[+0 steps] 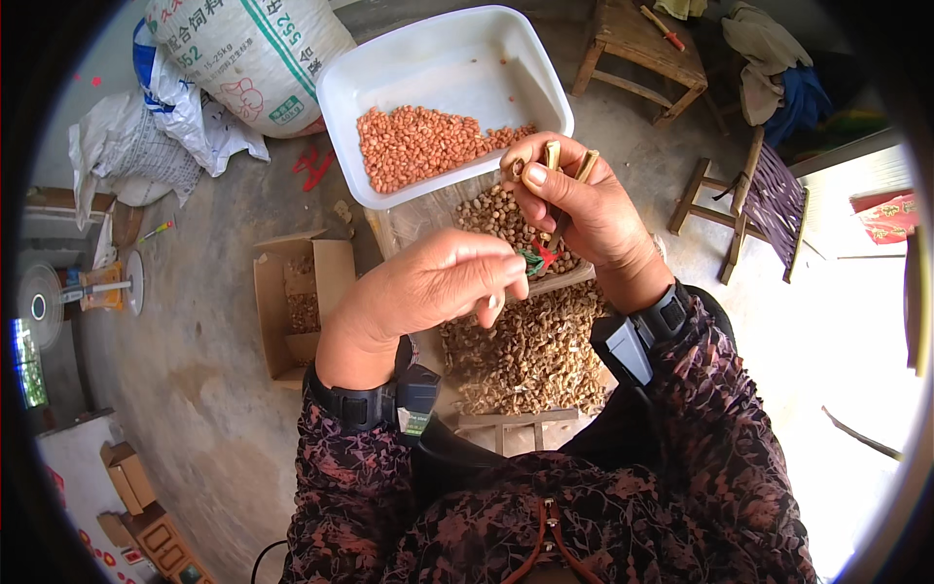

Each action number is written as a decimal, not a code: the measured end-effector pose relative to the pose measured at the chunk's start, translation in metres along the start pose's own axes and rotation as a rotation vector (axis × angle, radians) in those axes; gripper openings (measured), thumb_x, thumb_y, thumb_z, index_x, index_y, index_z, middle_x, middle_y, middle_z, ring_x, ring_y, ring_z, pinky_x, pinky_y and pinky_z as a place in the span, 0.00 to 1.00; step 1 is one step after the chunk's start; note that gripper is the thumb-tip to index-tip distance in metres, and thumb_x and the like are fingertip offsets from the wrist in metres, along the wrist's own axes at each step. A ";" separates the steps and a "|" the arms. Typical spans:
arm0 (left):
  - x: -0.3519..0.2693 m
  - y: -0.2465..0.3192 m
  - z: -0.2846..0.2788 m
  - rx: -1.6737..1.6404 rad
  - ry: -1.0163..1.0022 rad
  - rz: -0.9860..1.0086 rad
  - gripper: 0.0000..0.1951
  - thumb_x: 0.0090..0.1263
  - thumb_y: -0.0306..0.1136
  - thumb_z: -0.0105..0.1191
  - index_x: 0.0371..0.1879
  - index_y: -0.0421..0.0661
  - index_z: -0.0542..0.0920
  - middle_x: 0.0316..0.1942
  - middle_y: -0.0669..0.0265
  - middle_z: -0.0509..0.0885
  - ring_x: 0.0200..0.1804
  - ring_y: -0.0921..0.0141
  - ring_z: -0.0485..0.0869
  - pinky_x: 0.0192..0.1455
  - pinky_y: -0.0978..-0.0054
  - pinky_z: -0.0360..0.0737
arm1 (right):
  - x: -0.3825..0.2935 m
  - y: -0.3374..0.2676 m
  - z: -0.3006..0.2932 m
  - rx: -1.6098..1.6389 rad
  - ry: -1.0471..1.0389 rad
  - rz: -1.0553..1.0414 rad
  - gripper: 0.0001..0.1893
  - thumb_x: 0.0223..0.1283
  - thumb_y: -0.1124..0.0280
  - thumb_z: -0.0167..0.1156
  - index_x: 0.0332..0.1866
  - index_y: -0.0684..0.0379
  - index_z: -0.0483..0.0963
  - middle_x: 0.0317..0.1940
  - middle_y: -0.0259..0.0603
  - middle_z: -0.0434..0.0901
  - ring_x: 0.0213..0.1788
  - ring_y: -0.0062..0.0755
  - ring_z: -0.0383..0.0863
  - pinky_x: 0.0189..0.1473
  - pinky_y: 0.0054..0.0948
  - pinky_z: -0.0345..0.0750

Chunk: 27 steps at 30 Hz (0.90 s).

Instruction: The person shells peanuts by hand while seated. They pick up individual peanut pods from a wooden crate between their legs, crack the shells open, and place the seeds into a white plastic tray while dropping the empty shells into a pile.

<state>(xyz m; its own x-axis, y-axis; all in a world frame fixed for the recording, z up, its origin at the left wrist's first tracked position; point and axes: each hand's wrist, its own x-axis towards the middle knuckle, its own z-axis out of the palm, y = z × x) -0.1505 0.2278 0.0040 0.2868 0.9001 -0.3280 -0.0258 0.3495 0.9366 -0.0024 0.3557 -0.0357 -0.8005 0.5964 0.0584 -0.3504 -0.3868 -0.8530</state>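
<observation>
My right hand [576, 197] grips a pair of short wooden sticks [585, 166], bound near their lower end with red and green ties [538, 257]. A brown peanut in its shell [517, 168] sits at the fingertips of that hand. Lower and to the left, my left hand [452, 281] has its fingers curled, with a small pale piece [492, 301] at the fingertips; whether it is held is unclear. Unshelled peanuts [485, 212] lie beneath the hands, with a heap of empty shells [540, 350] nearer my body. Shelled reddish peanuts [416, 146] fill part of a white plastic tub [445, 55].
An open cardboard box [273, 314] stands at left, below large woven feed sacks [255, 58]. A wooden stool [642, 44] stands at upper right, above a low chair with a woven purple seat [773, 201]. An electric fan [109, 288] is at far left.
</observation>
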 end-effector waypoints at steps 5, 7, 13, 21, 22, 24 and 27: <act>0.008 -0.004 -0.001 -0.319 0.371 0.135 0.22 0.76 0.49 0.45 0.40 0.38 0.78 0.22 0.68 0.76 0.19 0.84 0.64 0.20 0.89 0.57 | 0.002 0.007 -0.001 -0.031 -0.069 -0.007 0.08 0.65 0.70 0.60 0.45 0.62 0.77 0.23 0.27 0.74 0.21 0.12 0.67 0.22 0.14 0.65; 0.012 -0.006 -0.001 -0.346 0.388 0.140 0.21 0.75 0.49 0.46 0.41 0.39 0.78 0.22 0.69 0.75 0.19 0.84 0.64 0.20 0.89 0.57 | 0.000 0.005 0.003 -0.210 -0.029 0.043 0.08 0.64 0.67 0.61 0.44 0.58 0.78 0.22 0.25 0.75 0.20 0.10 0.66 0.20 0.12 0.63; 0.020 -0.008 0.007 -0.465 0.396 0.188 0.15 0.76 0.45 0.47 0.43 0.44 0.77 0.22 0.72 0.72 0.20 0.84 0.64 0.19 0.90 0.58 | 0.000 0.012 0.005 -0.247 -0.018 0.037 0.08 0.64 0.62 0.62 0.40 0.55 0.78 0.21 0.24 0.78 0.19 0.07 0.67 0.18 0.11 0.63; 0.031 -0.022 0.015 -0.634 0.454 0.261 0.16 0.75 0.46 0.48 0.45 0.44 0.78 0.20 0.75 0.70 0.18 0.85 0.63 0.16 0.89 0.57 | -0.001 0.010 0.010 -0.185 0.028 0.081 0.07 0.64 0.64 0.61 0.35 0.55 0.76 0.19 0.25 0.77 0.17 0.09 0.68 0.14 0.13 0.62; 0.033 -0.022 0.016 -0.634 0.452 0.259 0.16 0.75 0.46 0.48 0.45 0.44 0.78 0.20 0.75 0.70 0.18 0.85 0.63 0.16 0.89 0.57 | -0.002 0.010 0.011 -0.167 0.038 0.081 0.07 0.65 0.64 0.61 0.35 0.55 0.76 0.19 0.26 0.77 0.17 0.09 0.68 0.13 0.14 0.62; 0.035 -0.022 0.018 -0.594 0.489 0.273 0.16 0.77 0.46 0.44 0.40 0.45 0.75 0.20 0.71 0.71 0.18 0.82 0.65 0.17 0.86 0.58 | -0.002 0.010 0.015 -0.149 0.047 0.082 0.07 0.65 0.65 0.60 0.35 0.56 0.76 0.19 0.26 0.77 0.17 0.10 0.69 0.13 0.14 0.62; 0.040 -0.024 0.021 -0.606 0.561 0.279 0.16 0.77 0.46 0.44 0.39 0.46 0.75 0.19 0.72 0.70 0.17 0.82 0.64 0.16 0.86 0.58 | -0.004 0.008 0.023 -0.199 0.136 0.093 0.08 0.66 0.65 0.58 0.36 0.57 0.76 0.19 0.28 0.78 0.16 0.11 0.71 0.12 0.14 0.63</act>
<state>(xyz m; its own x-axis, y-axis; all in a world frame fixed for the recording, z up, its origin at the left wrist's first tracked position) -0.1180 0.2504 -0.0287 -0.3155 0.9131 -0.2581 -0.5757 0.0320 0.8170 -0.0132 0.3334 -0.0312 -0.7474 0.6591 -0.0838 -0.1649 -0.3062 -0.9376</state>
